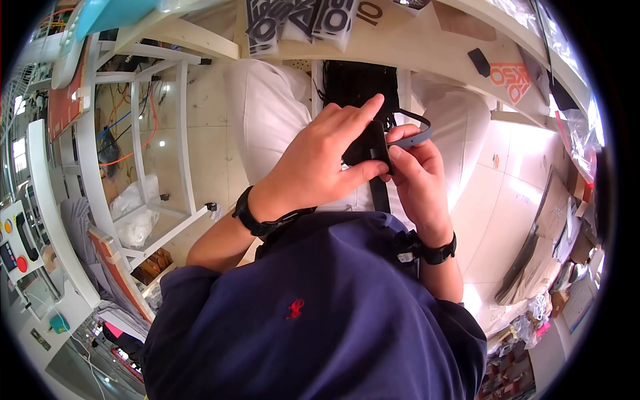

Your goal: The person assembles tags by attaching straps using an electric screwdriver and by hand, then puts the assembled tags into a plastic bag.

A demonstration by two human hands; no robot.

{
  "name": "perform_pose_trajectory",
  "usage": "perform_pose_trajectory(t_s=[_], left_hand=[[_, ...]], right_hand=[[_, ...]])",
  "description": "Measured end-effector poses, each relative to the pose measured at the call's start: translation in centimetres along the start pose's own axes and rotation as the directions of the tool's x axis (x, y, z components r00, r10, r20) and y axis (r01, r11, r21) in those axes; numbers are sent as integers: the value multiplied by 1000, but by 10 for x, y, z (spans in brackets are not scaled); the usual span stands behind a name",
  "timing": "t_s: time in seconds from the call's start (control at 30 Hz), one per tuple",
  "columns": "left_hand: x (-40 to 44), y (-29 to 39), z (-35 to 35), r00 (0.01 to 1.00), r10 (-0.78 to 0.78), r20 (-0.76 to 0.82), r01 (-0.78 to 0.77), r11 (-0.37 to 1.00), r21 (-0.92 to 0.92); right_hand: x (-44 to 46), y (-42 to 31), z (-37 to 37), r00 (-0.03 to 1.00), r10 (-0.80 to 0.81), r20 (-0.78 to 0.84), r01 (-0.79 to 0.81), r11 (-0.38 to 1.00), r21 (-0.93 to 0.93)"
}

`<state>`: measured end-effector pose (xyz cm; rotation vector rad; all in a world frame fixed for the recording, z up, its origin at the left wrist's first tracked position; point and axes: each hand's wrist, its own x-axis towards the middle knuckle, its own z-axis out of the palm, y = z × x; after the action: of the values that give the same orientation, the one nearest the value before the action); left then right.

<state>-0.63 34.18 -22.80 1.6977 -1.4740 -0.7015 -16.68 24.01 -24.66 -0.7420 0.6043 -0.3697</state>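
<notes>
Over my lap, my left hand [320,150] holds a small flat black piece [379,143], its thumb against the lower end and its index finger stretched out above. My right hand [419,170] pinches the piece's right side near the thumb tip, fingers closed. A dark blue-grey strap [425,127] with small holes loops out from the piece over the right fingers. The piece's exact kind cannot be made out. Black fabric [360,77] hangs between my knees behind the hands. Both wrists wear black bands.
Ahead is a table edge [413,40] with plastic-wrapped lettered packets [333,20], a small black piece [479,62] and orange lettering [510,83]. White metal frames [183,133] stand at left, with cables on the floor. Cardboard [537,240] and bags lie at right.
</notes>
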Motion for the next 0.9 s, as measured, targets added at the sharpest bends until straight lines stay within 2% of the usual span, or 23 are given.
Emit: perform_pose_trajectory(t_s=[0.17,0.23,0.3,0.37,0.43,0.47,0.5,0.57,0.63,0.77,0.8,0.9], left_hand=[[0,4,-3,999,-26,-22,26,999,-21],[0,7,-7,994,-109,31,113,977,-180],[0,0,-8,993,-111,44,117,976,-184],[3,-3,-8,992,-124,33,128,976,-178],[6,-3,-10,997,-66,27,69,987,-142],[8,-2,-7,996,-76,-37,69,982,-175],[10,-2,-5,998,-53,-36,46,981,-189],[9,-3,-14,995,-101,3,99,976,-196],[7,-5,-16,992,-128,-9,124,970,-207],[7,-7,-10,981,-192,18,180,878,-443],[6,-8,-10,976,-218,24,200,835,-513],[2,-10,-11,979,-198,48,190,804,-563]], right_hand=[[5,-1,-4,1000,-20,-15,18,997,-75],[7,-1,-7,999,22,-25,-24,995,-96],[10,1,-6,999,-49,-3,48,993,-109],[10,-6,-4,999,-40,14,42,994,-101],[17,-5,-5,999,-32,32,36,993,-116],[18,-14,-8,995,7,103,11,985,-173],[19,-16,-9,993,-31,116,54,978,-200],[19,-26,-11,990,-13,142,65,930,-363],[21,-26,-10,991,-5,135,34,976,-213],[22,-28,2,989,-91,117,140,839,-526],[22,-25,2,988,-96,120,145,843,-519],[24,-23,3,983,-131,129,181,814,-553]])
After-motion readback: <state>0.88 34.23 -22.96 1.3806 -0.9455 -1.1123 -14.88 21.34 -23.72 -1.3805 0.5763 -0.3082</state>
